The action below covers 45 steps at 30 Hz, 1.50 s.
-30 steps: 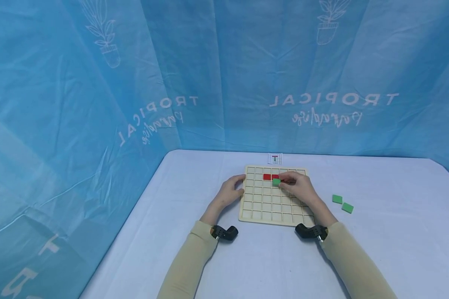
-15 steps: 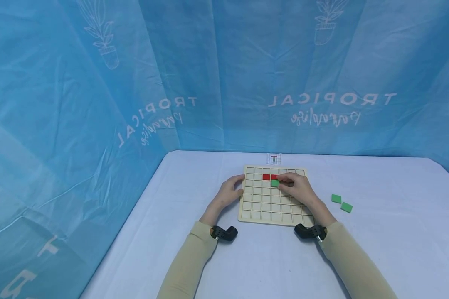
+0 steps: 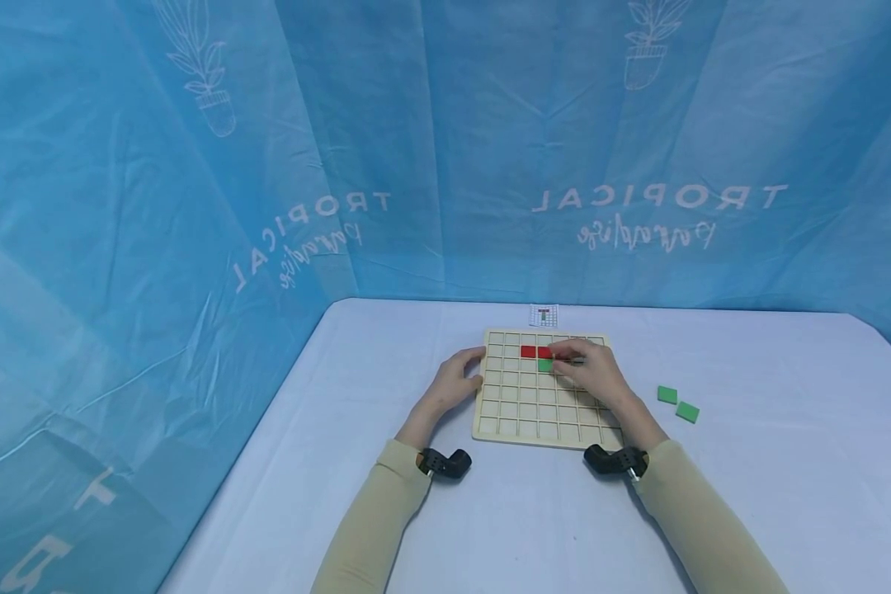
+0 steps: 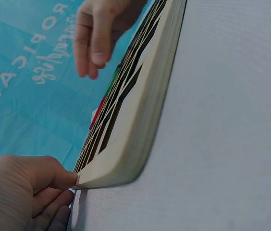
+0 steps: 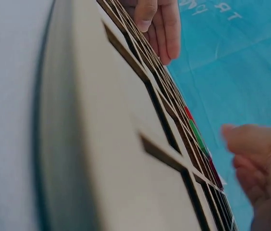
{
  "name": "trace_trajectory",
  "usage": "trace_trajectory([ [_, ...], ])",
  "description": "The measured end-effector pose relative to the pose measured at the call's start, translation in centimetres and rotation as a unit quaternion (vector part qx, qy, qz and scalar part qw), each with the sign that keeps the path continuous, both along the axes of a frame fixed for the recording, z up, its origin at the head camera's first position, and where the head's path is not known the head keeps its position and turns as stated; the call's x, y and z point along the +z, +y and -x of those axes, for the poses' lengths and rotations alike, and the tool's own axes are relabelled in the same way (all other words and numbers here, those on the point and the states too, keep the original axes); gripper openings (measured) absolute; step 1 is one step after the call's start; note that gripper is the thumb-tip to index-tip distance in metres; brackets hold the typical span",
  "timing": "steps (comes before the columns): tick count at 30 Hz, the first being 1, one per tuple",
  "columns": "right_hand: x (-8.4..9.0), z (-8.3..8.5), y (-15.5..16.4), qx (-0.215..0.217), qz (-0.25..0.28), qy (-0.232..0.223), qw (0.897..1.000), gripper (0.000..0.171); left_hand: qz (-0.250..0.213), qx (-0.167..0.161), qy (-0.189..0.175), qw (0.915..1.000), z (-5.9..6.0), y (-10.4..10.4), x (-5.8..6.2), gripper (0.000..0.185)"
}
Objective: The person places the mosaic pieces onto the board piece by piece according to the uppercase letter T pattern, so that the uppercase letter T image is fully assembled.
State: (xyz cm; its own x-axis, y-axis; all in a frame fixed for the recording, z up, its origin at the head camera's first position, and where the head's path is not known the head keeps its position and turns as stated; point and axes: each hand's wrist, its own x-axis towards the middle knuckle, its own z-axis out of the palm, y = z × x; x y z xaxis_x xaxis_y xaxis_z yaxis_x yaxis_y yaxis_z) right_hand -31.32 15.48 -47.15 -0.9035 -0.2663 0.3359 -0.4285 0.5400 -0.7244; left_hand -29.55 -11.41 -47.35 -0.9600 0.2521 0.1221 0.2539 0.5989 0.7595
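Hands working at a wooden grid board (image 3: 523, 404)

The board is holding two red tiles (image 3: 535, 352) and a green tile (image 3: 544, 365) just under them; the right hand (image 3: 592, 373) is pressing fingertips beside the green tile, fingers relaxed; the left hand (image 3: 454, 384) is gripping the board's edge; two more green tiles (image 3: 677, 403) are lying on the white table (image 3: 490, 511); blue curtains (image 3: 193, 206) are hanging all around.

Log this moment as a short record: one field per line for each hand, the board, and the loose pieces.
Left hand: grips the left edge of the wooden grid board
Right hand: over the board, fingertips at the green tile
Green tile: in the cell just below the red tiles
Loose pieces: two green tiles on the table, right of the board
Card: beyond the board's far edge
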Motion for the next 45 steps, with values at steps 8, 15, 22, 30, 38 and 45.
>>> trace_trajectory([
  [8,3.4,0.0,2.7,-0.019,0.057,-0.035,0.998,0.042,0.000,-0.003,0.001,1.0000,0.2,0.2,-0.1,0.053],
  [15,0.3,1.8,10.0,-0.091,-0.025,0.054,0.994,0.041,0.002,-0.005,-0.003,1.0000,0.3,-0.1,-0.2,0.054],
  [22,6.3,-6.9,12.1,-0.128,-0.033,-0.006,0.991,0.051,0.000,-0.004,-0.002,1.0000,0.3,-0.2,-0.2,0.054],
  [30,4.6,-9.6,15.5,-0.159,-0.037,-0.042,0.986,0.052,0.002,-0.004,0.000,1.0000,0.2,-0.1,0.0,0.054],
  [38,1.7,-10.5,17.0,-0.156,-0.055,-0.030,0.986,0.046,0.004,-0.007,0.001,1.0000,0.1,-0.2,-0.1,0.054],
  [45,-0.5,-10.8,17.4,-0.142,-0.060,-0.007,0.988,0.044,0.006,-0.006,0.004,1.0000,0.2,-0.1,-0.2,0.054],
])
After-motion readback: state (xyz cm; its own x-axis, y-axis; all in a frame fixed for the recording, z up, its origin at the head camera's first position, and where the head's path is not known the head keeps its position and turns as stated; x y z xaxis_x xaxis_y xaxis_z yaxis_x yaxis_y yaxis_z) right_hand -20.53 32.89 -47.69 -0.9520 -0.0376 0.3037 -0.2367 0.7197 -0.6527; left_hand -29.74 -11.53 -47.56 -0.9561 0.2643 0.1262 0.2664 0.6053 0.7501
